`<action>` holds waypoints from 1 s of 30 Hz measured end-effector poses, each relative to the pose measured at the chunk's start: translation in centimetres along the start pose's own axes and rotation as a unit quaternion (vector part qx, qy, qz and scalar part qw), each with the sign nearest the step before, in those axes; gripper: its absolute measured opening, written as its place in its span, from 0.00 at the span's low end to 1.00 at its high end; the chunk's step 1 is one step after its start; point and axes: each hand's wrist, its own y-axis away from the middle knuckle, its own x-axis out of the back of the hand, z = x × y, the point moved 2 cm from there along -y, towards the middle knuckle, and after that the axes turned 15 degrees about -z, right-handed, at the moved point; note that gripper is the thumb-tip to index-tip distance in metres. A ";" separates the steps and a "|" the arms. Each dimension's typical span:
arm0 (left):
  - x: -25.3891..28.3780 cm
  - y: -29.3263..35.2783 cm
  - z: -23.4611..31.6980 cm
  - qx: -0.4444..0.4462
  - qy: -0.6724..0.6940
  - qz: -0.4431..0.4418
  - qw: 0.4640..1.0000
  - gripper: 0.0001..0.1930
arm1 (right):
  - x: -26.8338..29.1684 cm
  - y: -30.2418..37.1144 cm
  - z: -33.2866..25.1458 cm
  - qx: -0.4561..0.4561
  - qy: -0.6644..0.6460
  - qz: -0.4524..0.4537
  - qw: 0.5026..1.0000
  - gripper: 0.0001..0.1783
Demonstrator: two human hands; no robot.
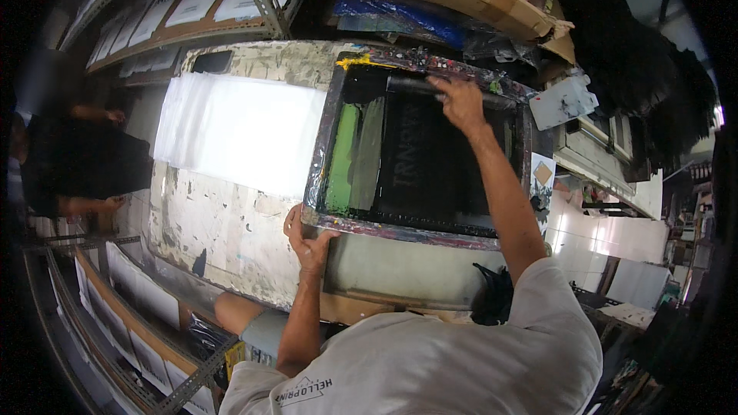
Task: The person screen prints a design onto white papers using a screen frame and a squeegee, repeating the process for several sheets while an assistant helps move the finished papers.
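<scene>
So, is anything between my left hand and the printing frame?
Nothing visible; your left hand touches the printing frame at its near left corner. The white sheets lie to the frame's left, not between them.

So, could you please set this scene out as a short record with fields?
Left hand: at the near left corner of the frame; exact grip unclear
Right hand: over the frame's far side, by a dark bar; blurred, grip unclear
Frame: paint-stained, dark mesh with a green strip at left
White sheets: layered on the worn table, left of the frame
Co-worker: far left, dark clothing
</scene>
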 end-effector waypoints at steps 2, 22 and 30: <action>-0.1 0.0 -0.3 0.018 0.033 -0.008 0.999 0.50 | -1.0 3.2 -1.0 0.013 -0.001 0.035 0.999 0.25; -0.1 -10.4 17.3 -0.143 0.174 0.062 0.972 0.25 | 20.6 15.3 -10.9 0.075 0.010 0.140 0.987 0.38; -9.4 -5.5 7.3 -0.013 -0.342 -0.064 0.937 0.15 | 25.5 7.6 -7.7 0.029 0.088 0.198 0.976 0.30</action>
